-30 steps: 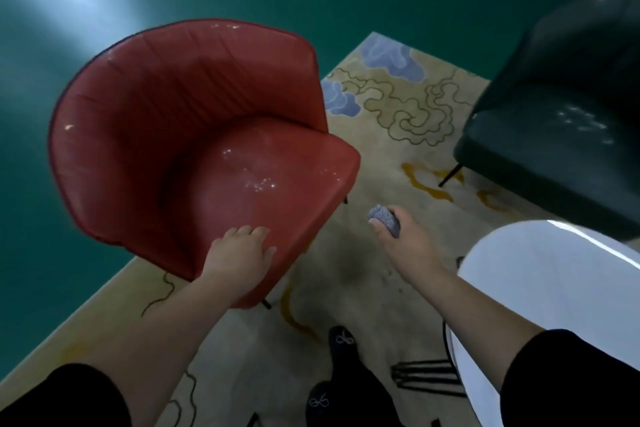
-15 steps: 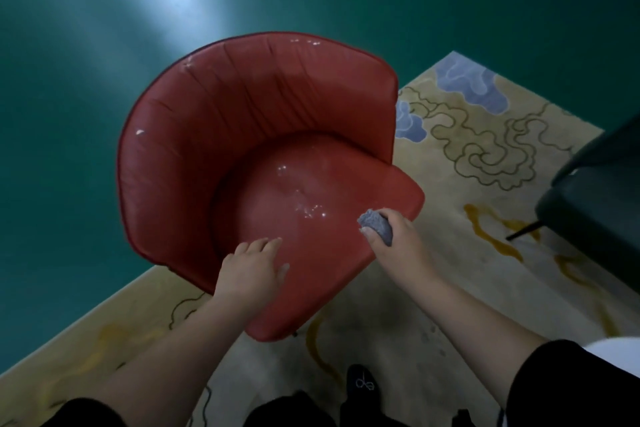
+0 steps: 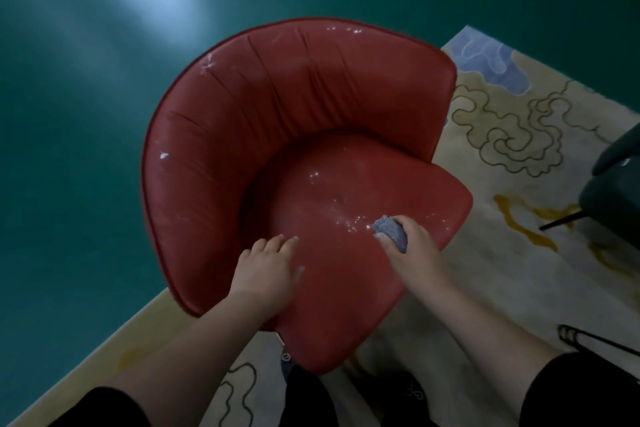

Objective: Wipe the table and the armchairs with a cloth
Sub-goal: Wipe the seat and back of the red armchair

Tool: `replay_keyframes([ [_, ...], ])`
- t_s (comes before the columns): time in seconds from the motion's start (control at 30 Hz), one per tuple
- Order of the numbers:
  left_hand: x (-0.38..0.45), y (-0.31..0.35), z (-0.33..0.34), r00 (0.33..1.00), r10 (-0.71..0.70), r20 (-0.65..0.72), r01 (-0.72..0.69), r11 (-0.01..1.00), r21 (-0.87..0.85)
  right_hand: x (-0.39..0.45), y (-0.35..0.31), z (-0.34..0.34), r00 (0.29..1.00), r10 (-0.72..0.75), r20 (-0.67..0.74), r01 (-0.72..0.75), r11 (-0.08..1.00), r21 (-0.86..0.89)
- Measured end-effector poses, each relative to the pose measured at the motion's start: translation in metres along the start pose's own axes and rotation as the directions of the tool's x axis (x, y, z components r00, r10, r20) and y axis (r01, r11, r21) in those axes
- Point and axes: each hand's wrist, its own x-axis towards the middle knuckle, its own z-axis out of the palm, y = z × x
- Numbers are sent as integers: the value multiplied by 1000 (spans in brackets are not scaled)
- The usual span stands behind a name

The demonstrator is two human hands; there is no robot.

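Observation:
A red leather armchair (image 3: 294, 121) with a curved back fills the middle of the view, white specks scattered on its seat. My left hand (image 3: 265, 270) rests flat on the front left of the seat, fingers straight. My right hand (image 3: 414, 253) grips a bunched grey-blue cloth (image 3: 391, 230) and holds it over the front right part of the seat, beside the white specks.
A dark armchair (image 3: 613, 180) stands at the right edge on a cream rug (image 3: 519, 149) with cloud patterns. Black metal table legs (image 3: 588, 343) show at the lower right. Teal floor (image 3: 86, 149) lies left of and behind the red chair. My dark shoes are at the bottom.
My right hand moved the cloth left and forward from above the rug onto the seat. The view shifted so the red chair is centred; the white table left the frame.

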Motion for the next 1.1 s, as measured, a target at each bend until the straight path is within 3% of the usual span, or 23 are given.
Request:
replay_keyframes([
  [0.33, 66, -44, 22, 999, 13, 33, -12, 999, -32, 34, -16, 45, 992, 101, -72, -98, 994, 44],
  [0.63, 148, -19, 81, 992, -122, -18, 117, 981, -156, 95, 20, 76, 996, 66, -61, -58, 990, 129],
  [0.8, 199, -22, 129, 973, -232, 10, 228, 947, -227, 127, 50, 110, 995, 60, -79, -54, 996, 76],
  [0.97, 239, -34, 182, 960, -281, -10, 262, 908, -328, 166, 67, 161, 999, 9, -43, -3, 990, 142],
  [1.1, 265, -41, 210, 951, -299, -78, 262, 913, -311, 192, 72, 195, 1000, -8, -29, 12, 986, 165],
])
